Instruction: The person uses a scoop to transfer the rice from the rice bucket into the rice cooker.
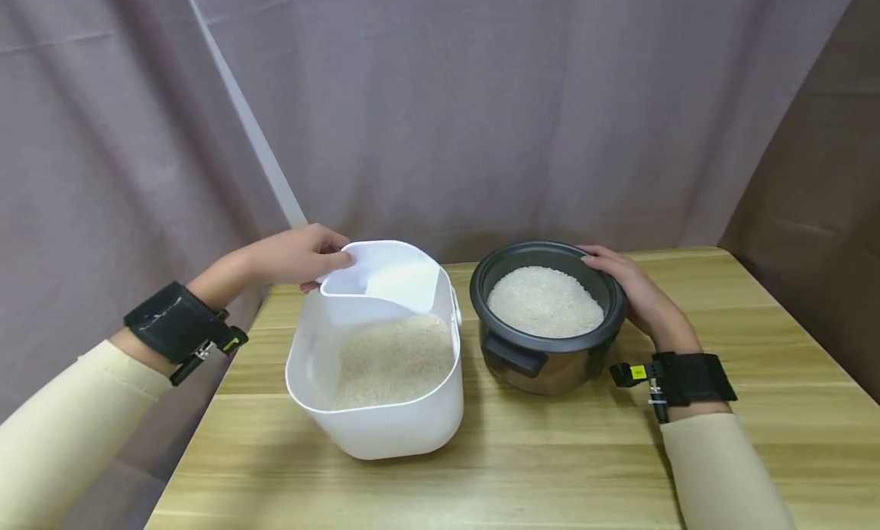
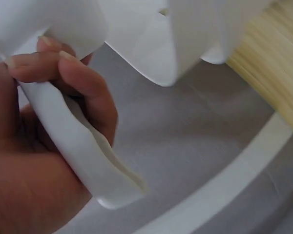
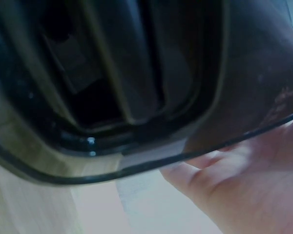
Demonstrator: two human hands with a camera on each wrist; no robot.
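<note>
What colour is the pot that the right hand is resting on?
The pot is dark grey to black, with white rice inside; the head view shows it best.

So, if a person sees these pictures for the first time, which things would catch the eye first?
Probably the two vessels of rice side by side on the wooden table: a white container on the left and a dark cooker pot on the right, heaped with white grains. Next, the hands: the left hand grips the container's far rim, and the right hand rests against the pot's far right side.
</note>
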